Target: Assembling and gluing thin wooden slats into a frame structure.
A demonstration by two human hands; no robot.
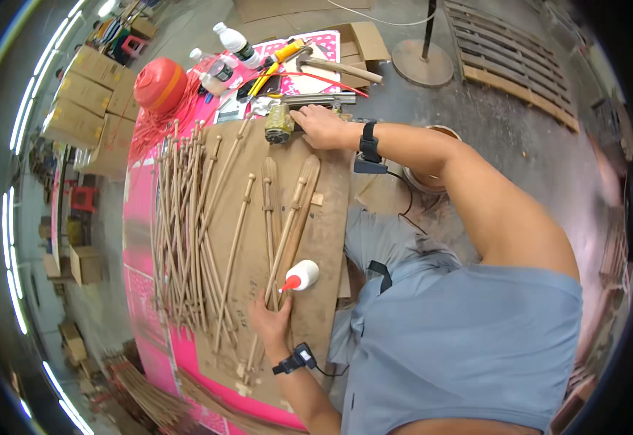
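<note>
My left hand [269, 322] is closed round a thin wooden rod [252, 355], near the lower part of a long piece with small knobs. Next to its fingertips a white glue bottle [304, 274] with a red nozzle lies tilted across the work. Two flat, blade-like wooden slats [303, 206] with rounded ends lie beside the rods. At the far side of the table, my right hand [322, 127] is closed on a yellow-green power tool [278, 125] with a dark end. The palm hides much of the tool, so its exact kind is unclear.
Many knobbed wooden rods [186, 225] are heaped on cardboard [222, 163] at left. A red ball of twine [160, 85], plastic bottles [236, 43], a hammer [334, 67] and an open box [363, 43] stand at the back. A pallet [512, 54] lies on the floor at right.
</note>
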